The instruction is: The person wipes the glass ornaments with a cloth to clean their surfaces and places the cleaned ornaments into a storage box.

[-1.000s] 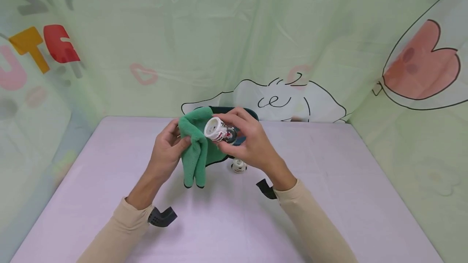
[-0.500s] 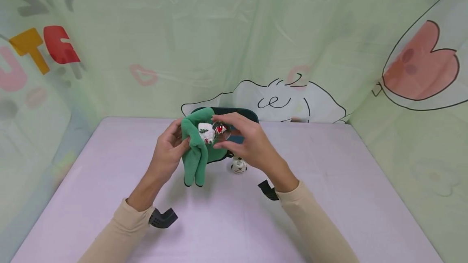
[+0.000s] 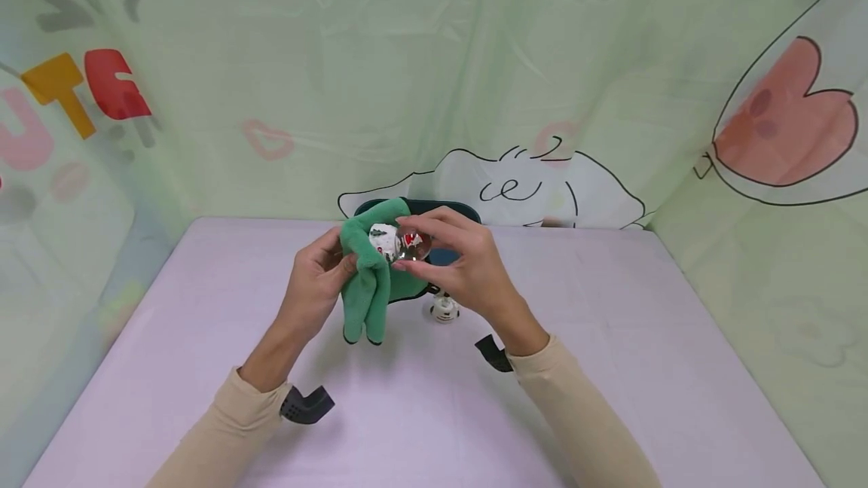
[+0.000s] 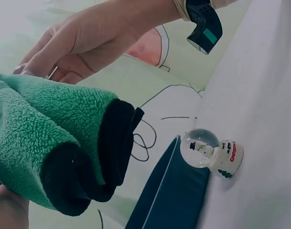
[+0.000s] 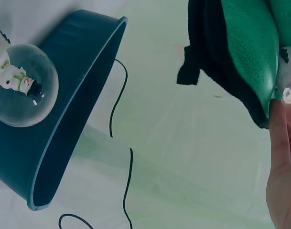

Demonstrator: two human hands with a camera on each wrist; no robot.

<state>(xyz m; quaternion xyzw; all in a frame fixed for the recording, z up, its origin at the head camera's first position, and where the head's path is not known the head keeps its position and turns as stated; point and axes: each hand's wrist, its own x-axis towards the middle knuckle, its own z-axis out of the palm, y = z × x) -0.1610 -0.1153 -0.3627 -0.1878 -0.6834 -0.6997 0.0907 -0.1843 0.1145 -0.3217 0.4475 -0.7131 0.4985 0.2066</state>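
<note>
Folded over my left hand (image 3: 308,285) is a green towel (image 3: 366,288) with dark edging, gripped by the thumb and fingers. My right hand (image 3: 475,266) pinches a snow globe (image 3: 415,245) by its clear dome, where a red and white figure shows. The globe lies sideways, its white base pointing left against the towel's fold. Part of that base is covered by the cloth. On the table below, a second snow globe (image 4: 226,160) with a snowman inside stands upright; neither hand touches it.
Behind the hands stands a dark teal basin (image 5: 83,52), partly hidden by the towel and right hand. The snowman globe is close in front of it. A pale cloth covers the table (image 3: 576,307), and a printed green curtain (image 3: 380,59) hangs behind.
The held globe has turned, its underside facing the head camera one second ago and its decorated side now. Its base has come against the towel. The left hand has shifted slightly right.
</note>
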